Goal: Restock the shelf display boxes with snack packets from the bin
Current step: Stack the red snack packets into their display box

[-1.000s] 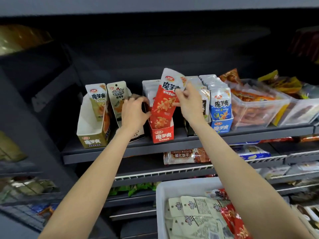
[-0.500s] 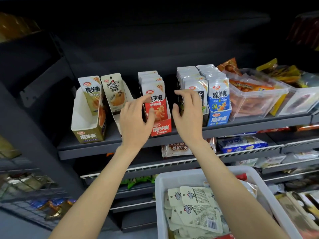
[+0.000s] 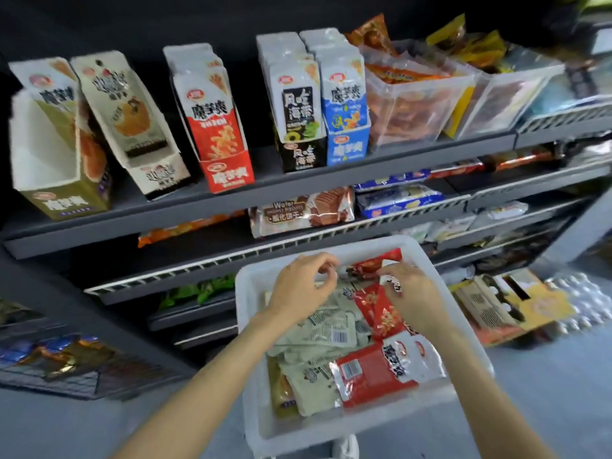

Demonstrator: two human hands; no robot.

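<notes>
Bin (image 3: 251, 326) now holds both hands, apparently sorting packets (image 3: 374, 369).

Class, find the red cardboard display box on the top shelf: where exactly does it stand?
In the head view, the red cardboard display box stands left of centre on the top shelf, between the cream-and-black display box and the black display box.

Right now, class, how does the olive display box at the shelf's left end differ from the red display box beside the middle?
The olive display box stands nearly empty, white inside showing; the red display box is packed full. The olive box looks wider than the red. Both are open-topped cartons on one shelf.
</notes>
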